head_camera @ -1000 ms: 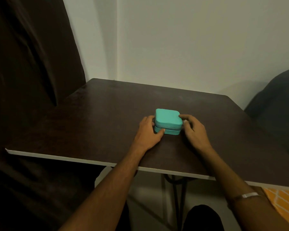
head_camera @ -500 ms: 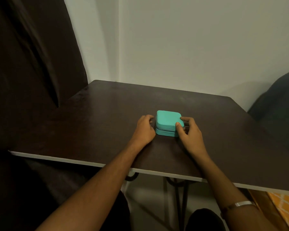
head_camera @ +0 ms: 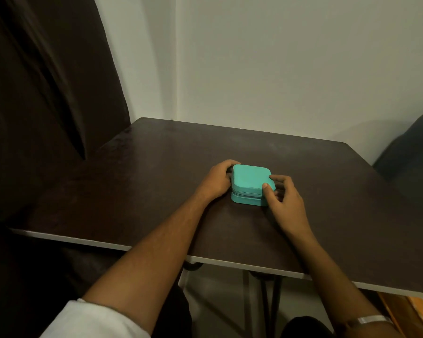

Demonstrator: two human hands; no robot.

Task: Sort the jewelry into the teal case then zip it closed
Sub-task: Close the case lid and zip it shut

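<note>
head view: left hand (head_camera: pixel 216 182) and right hand (head_camera: pixel 282 201) both grip the closed teal case (head_camera: pixel 249 181) (its lid plain).

A teal case (head_camera: pixel 250 184), lid down, is sitting near the middle of a dark brown table (head_camera: pixel 137 191). The left hand (head_camera: pixel 216 182) is cupping the case's left side, fingers curling around its far corner. The right hand (head_camera: pixel 285 203) is gripping the near right corner, thumb pressing at the zipper seam. A silver bracelet (head_camera: pixel 374 320) is circling the right wrist. A white sleeve (head_camera: pixel 93 320) is covering the left upper arm.
</note>
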